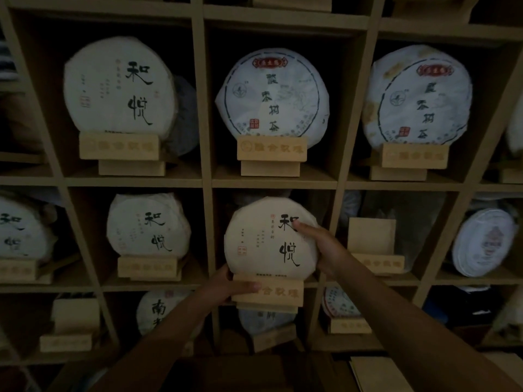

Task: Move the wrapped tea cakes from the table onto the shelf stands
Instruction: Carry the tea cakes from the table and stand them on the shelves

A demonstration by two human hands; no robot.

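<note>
A round tea cake [263, 239] in white paper with black brush characters stands upright on a light wooden stand [280, 292] in the middle cubby of the shelf. My right hand [325, 247] grips the cake's right edge, thumb across its face. My left hand [229, 287] holds the stand's left end, thumb on its front, fingers at the cake's lower left rim.
Wooden shelf cubbies [206, 182] all round hold wrapped cakes on stands, such as one above [271, 97] and one to the left [147, 224]. A bare stand [373, 247] sits in the cubby to the right. Flat cartons [376, 374] lie at the bottom right.
</note>
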